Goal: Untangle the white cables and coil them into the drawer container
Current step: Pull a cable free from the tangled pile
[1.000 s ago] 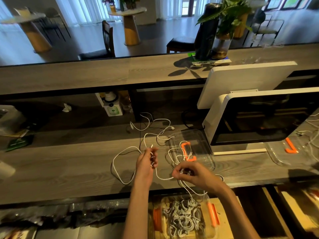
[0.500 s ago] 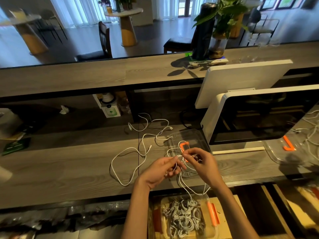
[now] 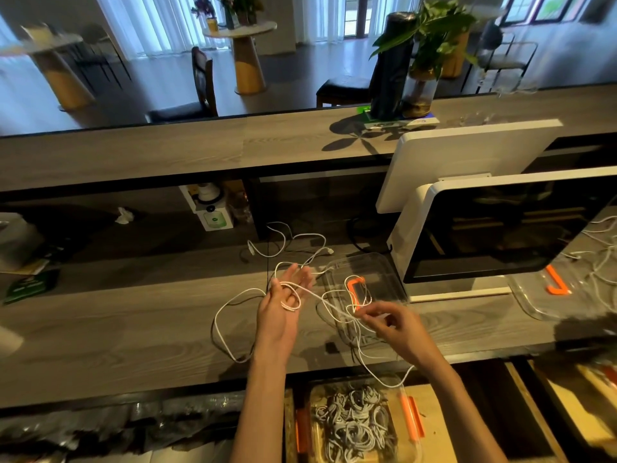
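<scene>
Both hands have moved apart since the earlier frame, when they met over the lid. Now the left hand [image 3: 282,307] is raised palm up, fingers spread, with loops of white cable [image 3: 230,329] wound around its fingers. One strand runs right to the right hand [image 3: 389,324], which pinches it with curled fingers near the clear lid [image 3: 370,275] with an orange clip. More cable lies loose on the table [image 3: 133,329], far and left of the hands. Below the near edge, the drawer container [image 3: 409,426] holds many coiled cables. A monitor [image 3: 500,228] stands at the right.
</scene>
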Action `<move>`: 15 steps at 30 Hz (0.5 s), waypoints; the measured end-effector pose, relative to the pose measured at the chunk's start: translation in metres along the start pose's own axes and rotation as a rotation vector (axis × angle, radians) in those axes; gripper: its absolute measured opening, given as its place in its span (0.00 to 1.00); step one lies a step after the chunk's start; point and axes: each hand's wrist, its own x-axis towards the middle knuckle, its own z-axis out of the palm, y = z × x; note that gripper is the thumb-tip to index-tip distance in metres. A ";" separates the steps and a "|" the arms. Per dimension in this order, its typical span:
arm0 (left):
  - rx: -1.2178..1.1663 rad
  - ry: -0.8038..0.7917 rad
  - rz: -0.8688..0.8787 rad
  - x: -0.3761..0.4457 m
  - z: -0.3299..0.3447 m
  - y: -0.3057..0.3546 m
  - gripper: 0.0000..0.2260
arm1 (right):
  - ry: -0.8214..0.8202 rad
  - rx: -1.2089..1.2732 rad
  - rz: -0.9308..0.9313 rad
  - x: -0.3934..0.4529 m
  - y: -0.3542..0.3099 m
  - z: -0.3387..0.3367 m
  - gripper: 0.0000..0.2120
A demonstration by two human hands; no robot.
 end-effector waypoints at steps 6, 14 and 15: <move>0.060 0.079 -0.042 0.004 -0.005 -0.007 0.19 | -0.452 -0.124 -0.033 -0.007 -0.022 0.003 0.08; 0.756 -0.067 -0.208 -0.009 -0.005 -0.016 0.20 | -0.250 0.292 -0.112 -0.006 -0.041 0.008 0.09; 0.770 -0.091 -0.261 -0.012 -0.003 -0.016 0.21 | -0.154 0.313 -0.110 -0.004 -0.040 0.009 0.08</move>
